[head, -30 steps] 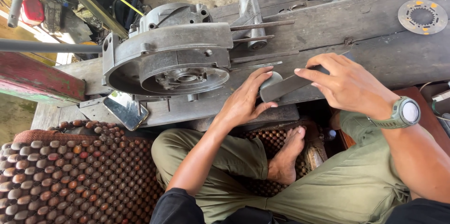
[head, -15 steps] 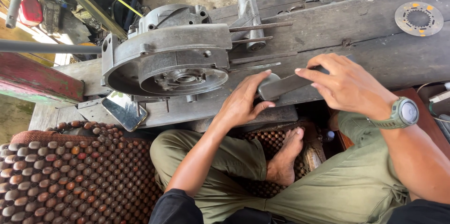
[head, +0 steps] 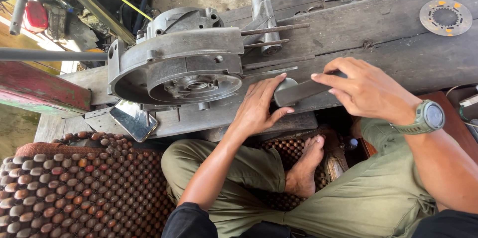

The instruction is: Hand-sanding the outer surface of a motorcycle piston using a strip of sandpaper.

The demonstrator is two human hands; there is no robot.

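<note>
A dark flat metal bar (head: 303,91) lies on the wooden bench (head: 398,28), the right hand (head: 366,91) closed over it, the left hand (head: 259,106) spread flat against its rounded end (fingers apart). A grey engine casing (head: 179,63) sits just left; a toothed disc (head: 445,17) lies well apart.

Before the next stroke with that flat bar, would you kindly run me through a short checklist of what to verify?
1. Right hand has a grip on the flat metal bar: ok.
2. Left hand steadies the bar's rounded end: ok.
3. Bar lies on the wooden bench: ok.
4. Bar is clear of the engine casing and its studs: ok, apart.
5. Phone at the bench edge lies securely: cannot tell.
6. Bare foot is away from the work: ok, under the bench.
</note>
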